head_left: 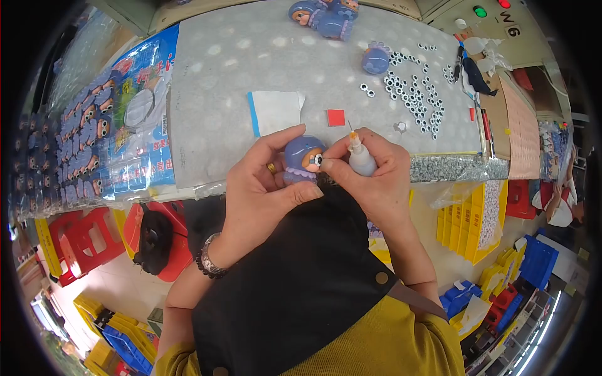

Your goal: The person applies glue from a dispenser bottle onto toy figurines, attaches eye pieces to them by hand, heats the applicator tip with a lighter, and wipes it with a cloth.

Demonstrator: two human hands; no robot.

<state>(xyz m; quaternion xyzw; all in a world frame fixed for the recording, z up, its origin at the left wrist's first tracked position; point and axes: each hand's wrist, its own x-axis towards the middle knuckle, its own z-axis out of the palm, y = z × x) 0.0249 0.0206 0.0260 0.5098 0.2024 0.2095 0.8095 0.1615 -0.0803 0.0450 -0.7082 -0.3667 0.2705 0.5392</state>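
A blue-hooded figurine (302, 152) is held upright in my left hand (256, 174), with the fingers behind it and the thumb along its lower front. My right hand (376, 178) has a small white glue bottle (362, 158) tucked in its fingers, its thin needle tip pointing up. The thumb and index finger of that hand touch the figurine's face at a black-and-white eye (318, 159). Beyond my hands lie a red square (336, 118) and a white cloth (276, 110) with a blue edge. Many loose eyes (414, 94) are spread at the right.
Several finished-looking figurines (94, 128) stand at the left on a blue printed sheet (145, 141). More figurines (329, 24) lie at the far edge, and a round blue piece (376, 59) is near the eyes. Pens (459, 61) lie at the right. Yellow crates (467, 219) stand below the table.
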